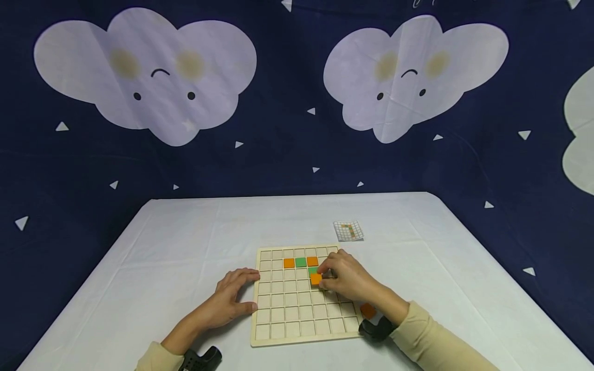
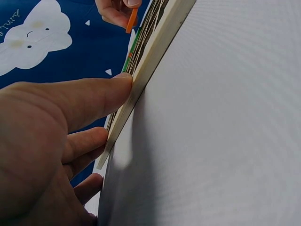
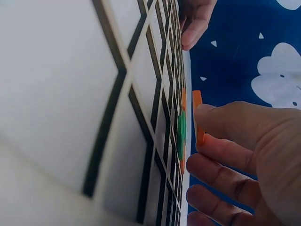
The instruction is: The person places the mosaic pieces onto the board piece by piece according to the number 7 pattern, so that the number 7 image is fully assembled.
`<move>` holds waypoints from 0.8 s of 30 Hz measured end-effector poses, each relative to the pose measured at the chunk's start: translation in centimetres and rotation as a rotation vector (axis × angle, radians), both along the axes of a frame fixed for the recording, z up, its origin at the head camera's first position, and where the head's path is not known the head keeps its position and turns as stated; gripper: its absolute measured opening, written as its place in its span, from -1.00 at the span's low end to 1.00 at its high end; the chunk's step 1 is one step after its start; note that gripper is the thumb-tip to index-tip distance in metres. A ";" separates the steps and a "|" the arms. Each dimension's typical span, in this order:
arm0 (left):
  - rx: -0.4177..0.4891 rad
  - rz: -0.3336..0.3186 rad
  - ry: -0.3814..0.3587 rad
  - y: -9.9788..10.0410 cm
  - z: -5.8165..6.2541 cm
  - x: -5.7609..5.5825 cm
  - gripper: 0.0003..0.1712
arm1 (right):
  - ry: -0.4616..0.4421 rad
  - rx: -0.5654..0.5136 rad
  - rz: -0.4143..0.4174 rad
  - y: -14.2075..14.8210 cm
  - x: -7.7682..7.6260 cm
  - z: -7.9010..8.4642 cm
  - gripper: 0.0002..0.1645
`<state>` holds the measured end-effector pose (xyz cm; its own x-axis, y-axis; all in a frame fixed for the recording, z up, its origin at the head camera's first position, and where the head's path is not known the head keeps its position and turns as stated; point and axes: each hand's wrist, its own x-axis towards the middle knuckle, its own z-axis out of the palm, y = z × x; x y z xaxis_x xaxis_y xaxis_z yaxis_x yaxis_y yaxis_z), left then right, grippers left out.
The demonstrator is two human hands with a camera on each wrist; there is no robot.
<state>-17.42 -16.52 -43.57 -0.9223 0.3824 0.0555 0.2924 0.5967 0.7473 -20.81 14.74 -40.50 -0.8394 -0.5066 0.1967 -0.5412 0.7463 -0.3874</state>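
A wooden grid board (image 1: 285, 315) lies on the white table. Along its second row sit an orange tile (image 1: 289, 263), a green tile (image 1: 300, 262) and another orange tile (image 1: 312, 261); a second green tile (image 1: 313, 270) lies below the last one. My right hand (image 1: 348, 275) pinches an orange square tile (image 1: 316, 279) between thumb and finger. In the right wrist view this held tile (image 3: 198, 117) stands slightly off the board. My left hand (image 1: 227, 299) touches the board's left edge with fairly straight thumb and fingers, also visible on the rim (image 2: 155, 56) in the left wrist view.
A small pattern card (image 1: 348, 231) with a printed grid lies behind the board, to the right. One loose orange tile (image 1: 368, 310) rests beside the board's right edge, near the right wrist. A dark blue cloth (image 1: 287, 170) with clouds hangs behind the table.
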 end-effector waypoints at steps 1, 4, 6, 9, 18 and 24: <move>0.002 -0.003 0.006 0.0 0.0 0.0 -0.33 | -0.001 0.002 0.003 0.0 0.0 0.0 -0.79; 0.004 -0.012 0.016 -0.1 -0.1 -0.1 -0.33 | -0.004 0.014 0.011 -0.1 -0.1 -0.2 -0.79; 0.006 -0.012 0.012 -0.1 -0.1 0.0 -0.33 | 0.002 0.023 0.019 -0.1 -0.1 -0.3 -0.80; 0.004 -0.011 0.004 -0.1 -0.1 -0.1 -0.32 | 0.012 0.032 0.027 0.0 -0.2 -0.4 -0.80; 0.001 -0.011 0.002 -0.1 -0.1 -0.1 -0.33 | 0.003 0.042 0.028 0.0 -0.1 -0.6 -0.78; 0.003 -0.010 0.008 0.0 0.0 -0.1 -0.34 | 0.004 0.045 0.036 -0.1 -0.2 -0.6 -0.78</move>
